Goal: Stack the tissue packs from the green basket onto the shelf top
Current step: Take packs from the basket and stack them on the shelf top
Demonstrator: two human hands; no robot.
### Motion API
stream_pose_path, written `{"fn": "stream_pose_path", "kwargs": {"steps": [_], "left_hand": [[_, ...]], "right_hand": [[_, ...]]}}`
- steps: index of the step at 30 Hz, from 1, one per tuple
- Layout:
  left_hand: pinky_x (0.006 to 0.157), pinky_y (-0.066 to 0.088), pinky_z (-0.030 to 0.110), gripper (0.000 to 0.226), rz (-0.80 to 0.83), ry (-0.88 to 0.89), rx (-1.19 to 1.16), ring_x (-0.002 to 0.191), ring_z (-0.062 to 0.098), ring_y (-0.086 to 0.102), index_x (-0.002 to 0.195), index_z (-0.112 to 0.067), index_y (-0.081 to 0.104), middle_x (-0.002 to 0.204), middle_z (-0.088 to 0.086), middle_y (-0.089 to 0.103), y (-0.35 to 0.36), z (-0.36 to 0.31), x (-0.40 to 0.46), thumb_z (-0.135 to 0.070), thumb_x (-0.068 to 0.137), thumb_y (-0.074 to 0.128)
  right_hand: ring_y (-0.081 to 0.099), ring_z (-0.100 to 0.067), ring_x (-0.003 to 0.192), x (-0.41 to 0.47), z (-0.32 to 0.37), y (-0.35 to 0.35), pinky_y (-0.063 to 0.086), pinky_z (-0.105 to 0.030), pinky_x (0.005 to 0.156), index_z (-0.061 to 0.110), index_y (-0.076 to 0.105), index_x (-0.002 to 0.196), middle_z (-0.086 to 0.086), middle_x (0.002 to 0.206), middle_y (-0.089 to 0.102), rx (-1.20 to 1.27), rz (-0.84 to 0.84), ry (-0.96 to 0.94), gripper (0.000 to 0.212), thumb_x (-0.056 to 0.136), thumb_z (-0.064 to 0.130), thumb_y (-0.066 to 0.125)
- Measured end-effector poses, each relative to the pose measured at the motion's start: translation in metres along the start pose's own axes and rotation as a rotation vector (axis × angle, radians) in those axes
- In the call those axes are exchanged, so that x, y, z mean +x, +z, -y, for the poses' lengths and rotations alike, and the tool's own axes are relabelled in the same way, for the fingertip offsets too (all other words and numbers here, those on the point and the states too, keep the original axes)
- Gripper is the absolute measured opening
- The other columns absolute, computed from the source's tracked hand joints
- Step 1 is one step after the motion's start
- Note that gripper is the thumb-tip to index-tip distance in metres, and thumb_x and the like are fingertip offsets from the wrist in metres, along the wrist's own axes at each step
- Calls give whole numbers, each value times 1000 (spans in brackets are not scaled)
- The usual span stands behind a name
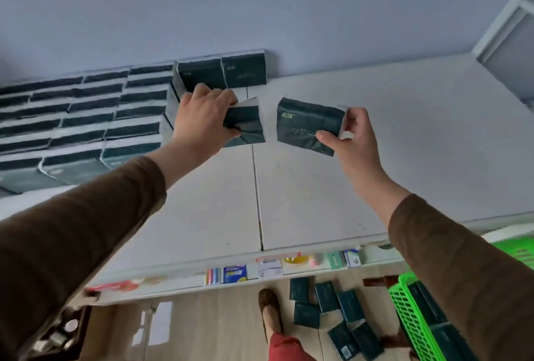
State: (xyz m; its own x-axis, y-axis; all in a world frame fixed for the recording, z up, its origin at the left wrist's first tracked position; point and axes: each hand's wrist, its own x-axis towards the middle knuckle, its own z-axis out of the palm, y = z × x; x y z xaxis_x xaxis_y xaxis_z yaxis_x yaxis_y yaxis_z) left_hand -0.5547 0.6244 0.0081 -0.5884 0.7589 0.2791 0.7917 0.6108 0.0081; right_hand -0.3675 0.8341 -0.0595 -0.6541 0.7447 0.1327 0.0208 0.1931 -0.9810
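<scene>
Tissue packs in both grips: left hand clamped on one dark green pack at frame centre, right hand pinching a second pack just beside it, both over the shelf top. Placing step; next move likely calls for setting them by the two upright packs at the wall, extending the existing stack in the upper left. Open room to the right; mind the front edge, with more packs in the green basket and loose packs on the floor at lower right.

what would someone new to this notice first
Two hands raised over the white shelf top, each holding a dark green tissue pack: left hand, right hand. Behind the left hand a big stack of packs stands against the wall; the green basket sits low right.
</scene>
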Motion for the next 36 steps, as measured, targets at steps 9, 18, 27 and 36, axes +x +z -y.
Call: {"fn": "stream_pose_path", "kwargs": {"steps": [9,18,27,36], "left_hand": [[99,39,46,51,100,-104,49,112,30,47,118,-21,52,113,3,60,58,87,104,-36,77,79],[96,43,46,61,165,-112,137,116,33,43,126,-14,49,123,11,48,93,139,136,-25,75,81],[87,48,47,71,124,-58,139,107,33,48,121,-12,45,116,12,50,98,148,141,-21,65,88],[100,42,49,74,53,-51,80,118,34,42,134,-17,38,128,11,43,76,123,114,-29,75,81]], "right_hand": [[59,-23,108,135,-24,98,54,-45,92,10,50,111,-9,112,60,-139,170,12,47,78,20,82],[54,-18,108,192,-45,169,47,-27,90,13,53,119,-2,117,56,-307,187,-22,47,80,22,79],[59,-7,100,196,-54,197,48,-23,86,18,58,123,13,108,64,-280,118,47,47,82,22,79],[37,-28,138,166,-36,164,38,-38,111,15,37,148,-9,146,48,-462,211,89,68,90,27,70]]}}
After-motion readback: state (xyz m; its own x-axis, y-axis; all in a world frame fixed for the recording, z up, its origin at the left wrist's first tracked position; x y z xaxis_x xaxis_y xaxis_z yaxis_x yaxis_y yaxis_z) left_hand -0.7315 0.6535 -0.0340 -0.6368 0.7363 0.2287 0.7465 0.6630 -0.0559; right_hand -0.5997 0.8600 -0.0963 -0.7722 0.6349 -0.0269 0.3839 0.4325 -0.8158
